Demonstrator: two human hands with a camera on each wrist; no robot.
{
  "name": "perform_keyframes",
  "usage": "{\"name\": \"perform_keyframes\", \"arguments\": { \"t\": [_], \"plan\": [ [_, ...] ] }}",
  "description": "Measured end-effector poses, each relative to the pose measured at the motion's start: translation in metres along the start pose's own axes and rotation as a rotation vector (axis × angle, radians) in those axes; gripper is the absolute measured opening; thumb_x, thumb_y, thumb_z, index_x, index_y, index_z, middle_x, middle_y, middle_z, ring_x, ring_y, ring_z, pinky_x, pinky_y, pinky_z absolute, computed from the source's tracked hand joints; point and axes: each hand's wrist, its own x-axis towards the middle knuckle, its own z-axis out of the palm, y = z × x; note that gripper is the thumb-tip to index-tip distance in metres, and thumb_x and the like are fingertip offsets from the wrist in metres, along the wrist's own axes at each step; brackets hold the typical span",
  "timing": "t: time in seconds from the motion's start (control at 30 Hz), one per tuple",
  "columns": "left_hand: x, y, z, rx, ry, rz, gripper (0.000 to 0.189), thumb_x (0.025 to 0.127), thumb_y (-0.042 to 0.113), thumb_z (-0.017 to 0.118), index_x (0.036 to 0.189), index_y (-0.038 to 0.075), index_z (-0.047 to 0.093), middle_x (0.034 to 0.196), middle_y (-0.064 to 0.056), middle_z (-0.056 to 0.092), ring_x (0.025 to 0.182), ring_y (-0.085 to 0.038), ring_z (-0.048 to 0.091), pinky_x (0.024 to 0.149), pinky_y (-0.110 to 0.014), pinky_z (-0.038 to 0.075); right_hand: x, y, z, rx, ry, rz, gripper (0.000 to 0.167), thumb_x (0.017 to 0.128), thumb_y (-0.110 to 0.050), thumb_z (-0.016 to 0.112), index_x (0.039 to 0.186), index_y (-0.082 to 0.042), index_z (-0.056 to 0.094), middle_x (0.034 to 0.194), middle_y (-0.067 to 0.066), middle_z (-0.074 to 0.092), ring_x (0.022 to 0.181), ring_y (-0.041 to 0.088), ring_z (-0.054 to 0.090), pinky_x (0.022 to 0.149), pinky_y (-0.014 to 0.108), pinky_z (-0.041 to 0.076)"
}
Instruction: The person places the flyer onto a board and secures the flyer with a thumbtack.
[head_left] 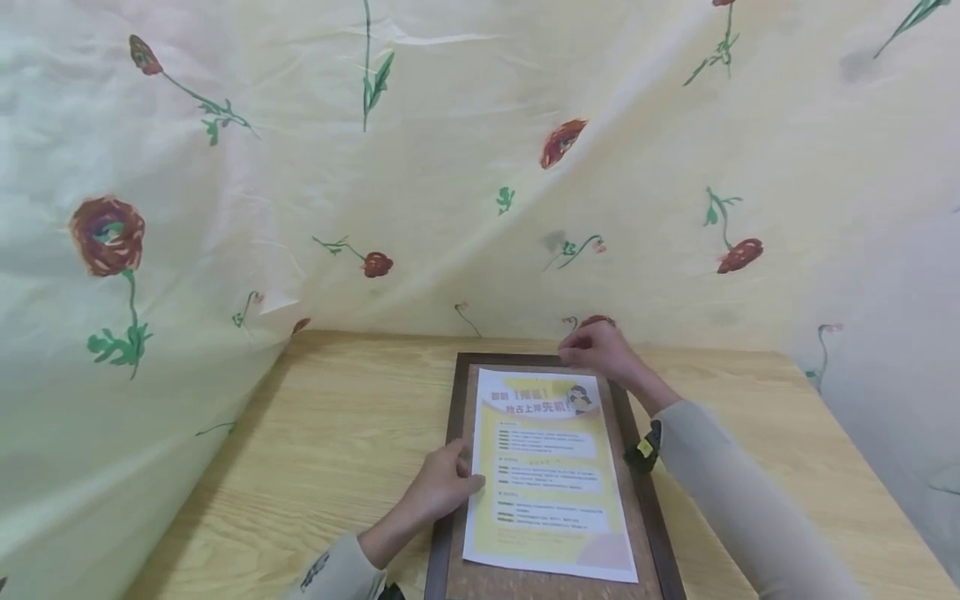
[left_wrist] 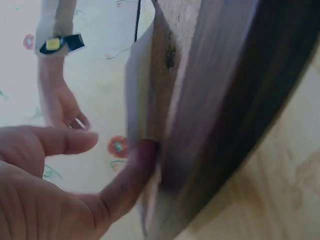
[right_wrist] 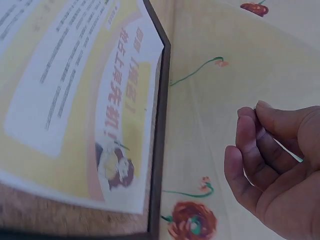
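A yellow and white printed poster (head_left: 551,500) lies on a cork board (head_left: 480,579) with a dark frame. My left hand (head_left: 442,483) is at the poster's left edge, one digit extending over the paper. In the left wrist view, one fingertip of this hand (left_wrist: 120,190) meets the paper edge beside the frame, and another digit stands apart. Over the board's top right corner is my right hand (head_left: 600,350). Seen from the right wrist, thumb and index fingertips of the right hand (right_wrist: 275,155) pinch a tiny thing, too small to identify, off the paper.
The board's dark frame (head_left: 660,533) rests on a light wood-grain table (head_left: 337,417). Behind it and at both sides hangs a pale cloth (head_left: 450,192) printed with red flowers. A dark band with a yellow patch (head_left: 643,450) circles the right sleeve's cuff.
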Motion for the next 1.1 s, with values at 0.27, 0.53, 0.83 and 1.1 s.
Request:
{"name": "perform_keyframes", "arguments": {
  "t": [0.27,0.53,0.83,1.1],
  "plan": [
    [-0.017,0.006,-0.003,0.433,-0.053,0.146,0.070,0.083,0.023,0.077,0.141,-0.004,0.048,0.139,-0.030,0.047,0.122,-0.043,0.052,0.088,-0.051,0.053,0.013,0.008,0.014,0.045,-0.039,0.074,0.019,0.094,0.002,0.063,0.107,0.014,0.068,0.098,0.022,0.070,0.086,0.032,0.070,0.072,0.034,0.059],
    [-0.035,-0.005,0.003,0.602,-0.264,0.145,0.126,0.059,0.063,0.085,0.154,0.003,0.028,0.157,-0.037,0.002,0.142,-0.055,0.001,0.112,-0.064,0.017,0.025,0.022,0.032,0.086,-0.057,0.200,0.025,0.096,-0.002,0.062,0.116,0.012,0.065,0.100,0.018,0.069,0.087,0.028,0.067,0.078,0.035,0.057],
    [-0.036,-0.015,0.009,0.679,-0.319,0.120,0.137,0.047,0.062,0.088,0.152,-0.005,0.029,0.154,-0.041,-0.001,0.141,-0.058,-0.004,0.110,-0.065,0.018,0.033,0.038,0.052,0.127,-0.031,0.269,0.020,0.094,-0.003,0.065,0.110,0.006,0.070,0.097,0.014,0.070,0.080,0.023,0.065,0.068,0.028,0.053],
    [-0.037,-0.017,0.010,0.704,-0.321,0.132,0.131,0.047,0.050,0.093,0.149,-0.007,0.033,0.152,-0.043,0.001,0.140,-0.059,-0.001,0.110,-0.064,0.020,0.040,0.048,0.063,0.164,-0.067,0.332,0.019,0.094,0.000,0.062,0.109,0.011,0.069,0.093,0.018,0.072,0.072,0.020,0.067,0.061,0.023,0.052]
  ]
}}
